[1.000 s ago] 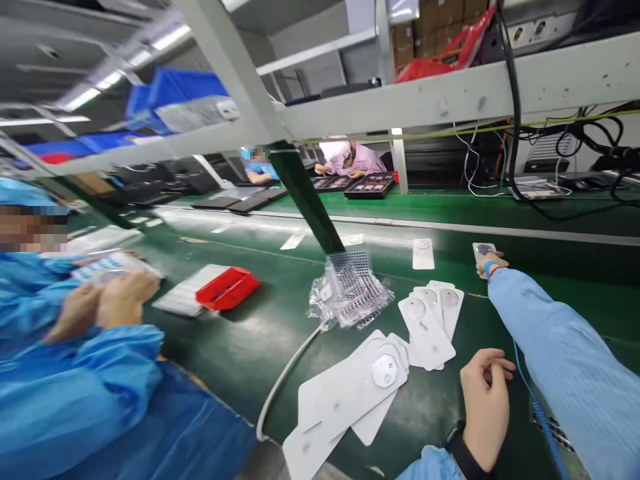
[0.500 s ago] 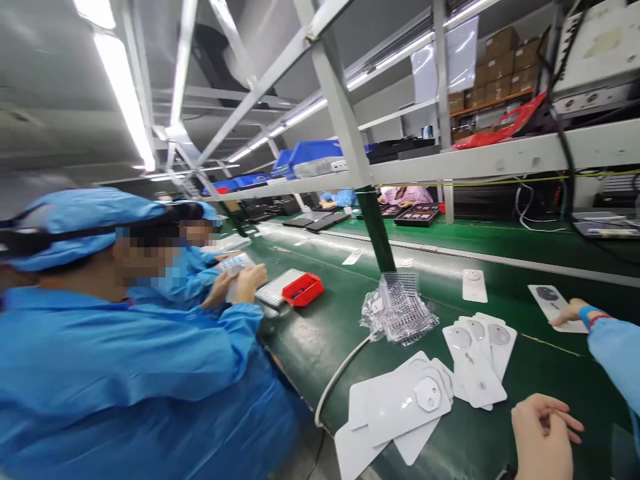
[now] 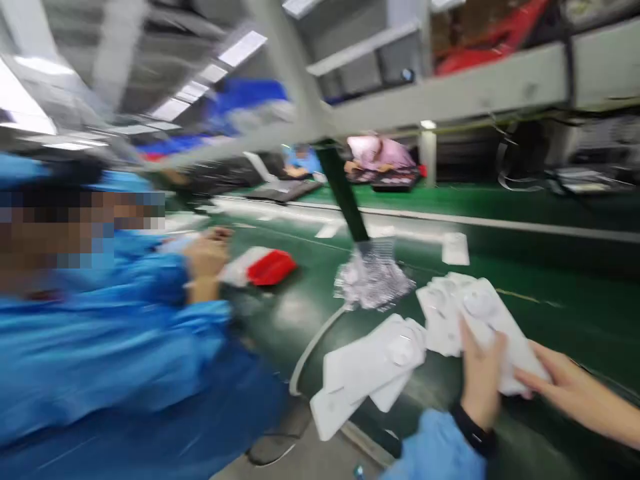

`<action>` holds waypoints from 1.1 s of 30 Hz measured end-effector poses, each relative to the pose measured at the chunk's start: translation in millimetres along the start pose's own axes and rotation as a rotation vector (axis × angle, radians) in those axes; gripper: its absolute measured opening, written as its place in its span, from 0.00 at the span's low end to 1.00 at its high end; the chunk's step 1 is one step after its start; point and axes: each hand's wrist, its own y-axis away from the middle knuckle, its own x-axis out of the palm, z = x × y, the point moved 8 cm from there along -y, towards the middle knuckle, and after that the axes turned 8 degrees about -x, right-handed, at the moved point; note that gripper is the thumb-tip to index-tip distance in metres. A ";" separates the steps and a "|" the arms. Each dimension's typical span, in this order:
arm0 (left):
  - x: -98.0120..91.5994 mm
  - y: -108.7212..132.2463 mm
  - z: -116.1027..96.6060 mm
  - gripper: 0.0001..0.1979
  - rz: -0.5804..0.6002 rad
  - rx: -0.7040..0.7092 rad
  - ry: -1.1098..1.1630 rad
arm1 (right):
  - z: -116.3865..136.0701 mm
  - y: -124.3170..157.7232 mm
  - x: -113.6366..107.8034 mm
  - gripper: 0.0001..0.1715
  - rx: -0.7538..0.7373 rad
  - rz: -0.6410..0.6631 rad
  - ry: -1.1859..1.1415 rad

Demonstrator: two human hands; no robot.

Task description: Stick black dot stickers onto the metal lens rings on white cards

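The picture is smeared by motion. My left hand (image 3: 481,377) is raised with its fingers pressed against a white flat card (image 3: 493,321) that bears a round disc. My right hand (image 3: 567,391) comes in from the right and grips the same card at its near end. The card is lifted just above the green belt (image 3: 560,313). Behind it, more white cards (image 3: 439,313) lie overlapped. A second fanned pile of white cards (image 3: 367,367) sits to the left of my left hand.
A crumpled clear bag with a mesh sheet (image 3: 373,280) lies mid-belt by a dark post (image 3: 343,193). A white cable (image 3: 311,347) curves off the belt edge. A co-worker in blue (image 3: 110,347) sits close on the left, near a red tray (image 3: 271,267). One card (image 3: 455,249) lies farther back.
My right hand has come back from the far card on the belt. Both hands have now closed on one white card above the right pile. The view has swung down and right.
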 end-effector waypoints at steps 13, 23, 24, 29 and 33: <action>53.0 1.6 58.0 0.09 0.554 -0.140 -0.465 | -39.1 100.6 -37.9 0.11 -0.063 -0.226 0.375; 78.2 40.1 93.1 0.17 0.811 -0.427 -0.343 | -31.7 84.2 -39.8 0.10 0.048 -0.254 0.130; 78.4 42.0 95.3 0.18 0.822 -0.447 -0.337 | -35.4 83.4 -43.1 0.09 0.081 -0.293 0.124; 76.4 43.7 101.9 0.25 0.785 -0.446 -0.335 | -37.3 81.8 -38.0 0.08 0.112 -0.271 0.069; 74.1 36.7 103.9 0.28 0.723 -0.362 -0.359 | -33.3 81.5 -28.9 0.10 0.078 -0.232 0.058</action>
